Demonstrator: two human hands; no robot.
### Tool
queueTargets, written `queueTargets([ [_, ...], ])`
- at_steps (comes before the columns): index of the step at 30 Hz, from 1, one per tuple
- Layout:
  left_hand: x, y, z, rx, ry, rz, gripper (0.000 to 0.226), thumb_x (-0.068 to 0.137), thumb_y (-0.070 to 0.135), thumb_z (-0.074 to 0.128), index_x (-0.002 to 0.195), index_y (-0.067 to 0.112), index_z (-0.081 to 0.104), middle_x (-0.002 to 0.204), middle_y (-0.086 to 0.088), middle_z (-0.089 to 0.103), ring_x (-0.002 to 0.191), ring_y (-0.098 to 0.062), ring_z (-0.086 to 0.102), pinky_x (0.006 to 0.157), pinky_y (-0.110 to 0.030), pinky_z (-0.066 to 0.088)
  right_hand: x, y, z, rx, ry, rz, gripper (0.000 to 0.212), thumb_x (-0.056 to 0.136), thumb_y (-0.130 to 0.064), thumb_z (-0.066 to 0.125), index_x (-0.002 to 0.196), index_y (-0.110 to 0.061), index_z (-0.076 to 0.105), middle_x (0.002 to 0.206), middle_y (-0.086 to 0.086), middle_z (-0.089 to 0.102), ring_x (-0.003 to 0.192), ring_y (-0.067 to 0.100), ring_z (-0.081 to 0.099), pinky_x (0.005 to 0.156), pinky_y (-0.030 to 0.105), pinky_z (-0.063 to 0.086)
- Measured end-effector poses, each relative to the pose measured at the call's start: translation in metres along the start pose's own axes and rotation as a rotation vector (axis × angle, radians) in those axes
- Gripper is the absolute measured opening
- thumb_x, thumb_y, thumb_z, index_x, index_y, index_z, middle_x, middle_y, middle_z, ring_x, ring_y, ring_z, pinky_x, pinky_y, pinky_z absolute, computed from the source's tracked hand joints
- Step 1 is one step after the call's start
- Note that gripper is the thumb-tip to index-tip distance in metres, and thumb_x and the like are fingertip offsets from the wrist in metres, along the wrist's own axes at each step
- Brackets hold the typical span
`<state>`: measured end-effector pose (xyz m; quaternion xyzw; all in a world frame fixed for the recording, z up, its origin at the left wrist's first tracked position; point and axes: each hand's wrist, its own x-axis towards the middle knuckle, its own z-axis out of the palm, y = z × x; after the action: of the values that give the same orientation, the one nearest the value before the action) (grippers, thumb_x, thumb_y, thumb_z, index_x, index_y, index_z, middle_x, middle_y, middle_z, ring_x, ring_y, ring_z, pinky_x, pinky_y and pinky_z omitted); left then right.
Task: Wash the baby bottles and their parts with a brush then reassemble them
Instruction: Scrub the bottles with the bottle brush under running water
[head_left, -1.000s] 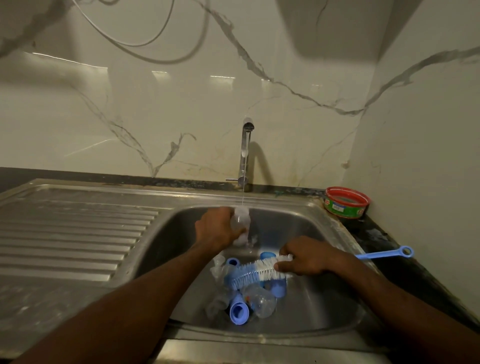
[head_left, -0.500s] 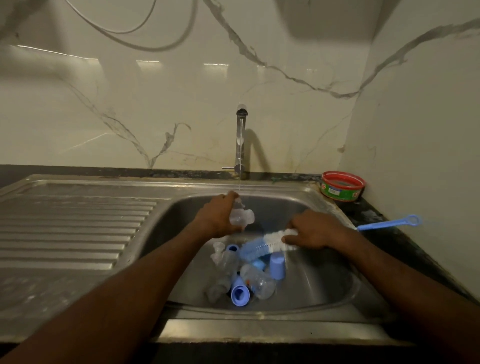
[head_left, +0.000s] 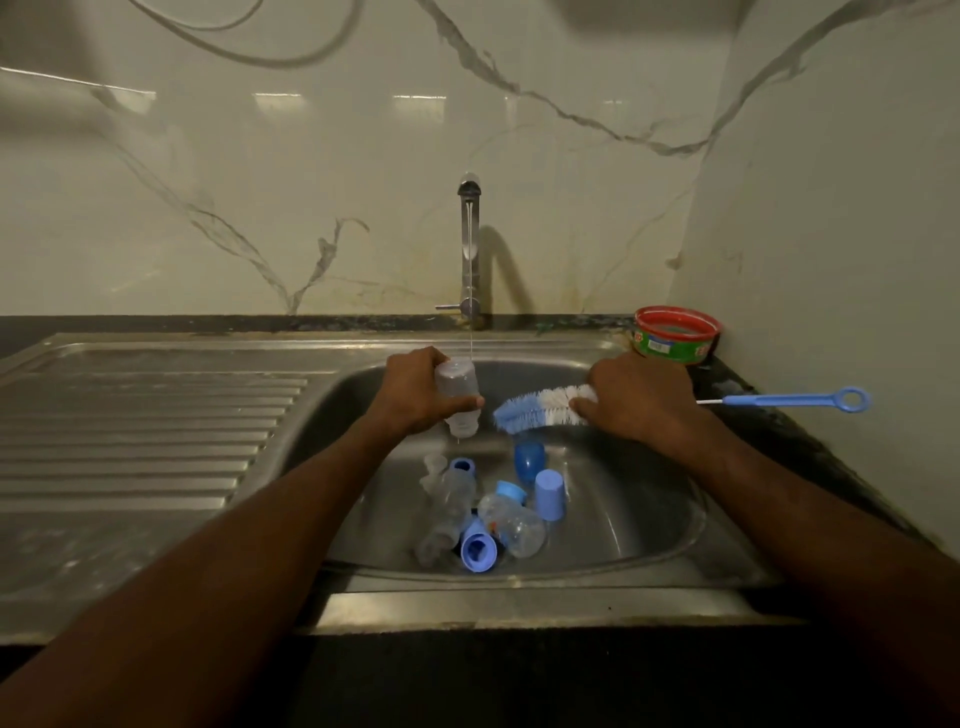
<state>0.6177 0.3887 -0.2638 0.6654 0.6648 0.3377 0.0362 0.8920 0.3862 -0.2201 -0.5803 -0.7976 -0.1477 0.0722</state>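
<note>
Bottle (head_left: 457, 396) within left fingers (head_left: 470, 401)

Single view, head-worn, wide-angle. Looks forward and down from above front edge of sink (head_left: 691, 525), facing back wall and tap (head_left: 469, 249). Both forearms enter from bottom corners, left hand (head_left: 415, 395) and right hand (head_left: 636, 400) near frame centre. Basin close below; draining board (head_left: 145, 431) at left, side wall at right. Edges bend from lens.
</note>
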Motion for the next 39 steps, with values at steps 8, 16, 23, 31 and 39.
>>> queueTargets([
  [8,-0.011,-0.003,-0.012,-0.019,0.099,-0.016,0.073,0.074,0.031,0.089,0.134,0.015,0.049,0.130,-0.009,0.060,0.118,-0.021,0.058,0.093,-0.029,0.049,-0.012,-0.015,-0.010,0.016,-0.036,-0.047,0.052,0.093,-0.068,0.052,0.117,-0.023,0.066,0.106,0.000,0.067,0.088,0.015,0.058,0.075,0.032,0.046],
  [16,-0.005,0.015,-0.044,-0.137,0.542,0.103,0.068,0.087,0.042,0.077,0.139,0.014,0.044,0.135,-0.009,0.053,0.119,-0.019,0.054,0.093,-0.028,0.049,-0.014,-0.017,-0.027,0.248,0.373,0.042,0.045,0.099,-0.057,0.048,0.120,-0.019,0.061,0.101,0.006,0.069,0.078,0.020,0.060,0.067,0.032,0.049],
  [23,-0.017,-0.006,-0.028,0.125,-0.128,-0.216,0.064,0.075,0.031,0.089,0.127,0.012,0.058,0.128,-0.013,0.061,0.113,-0.026,0.059,0.090,-0.034,0.050,-0.012,-0.016,-0.009,0.103,0.061,0.013,0.040,0.099,-0.056,0.050,0.113,-0.022,0.067,0.095,0.000,0.064,0.081,0.015,0.058,0.063,0.028,0.044],
  [31,-0.010,0.008,-0.046,-0.137,0.511,0.052,0.064,0.082,0.032,0.083,0.134,0.014,0.050,0.129,-0.005,0.058,0.118,-0.016,0.054,0.098,-0.027,0.045,-0.011,-0.022,-0.028,0.316,0.510,0.012,0.030,0.104,-0.047,0.041,0.108,-0.018,0.051,0.076,-0.002,0.052,0.061,0.021,0.050,0.049,0.029,0.036],
  [39,-0.016,-0.010,-0.029,0.040,0.033,-0.167,0.065,0.070,0.028,0.092,0.124,0.015,0.058,0.122,-0.009,0.065,0.110,-0.022,0.061,0.086,-0.028,0.046,-0.015,-0.024,-0.013,0.233,0.073,0.025,0.031,0.103,-0.049,0.045,0.118,-0.026,0.060,0.110,0.000,0.066,0.090,0.013,0.057,0.082,0.031,0.048],
])
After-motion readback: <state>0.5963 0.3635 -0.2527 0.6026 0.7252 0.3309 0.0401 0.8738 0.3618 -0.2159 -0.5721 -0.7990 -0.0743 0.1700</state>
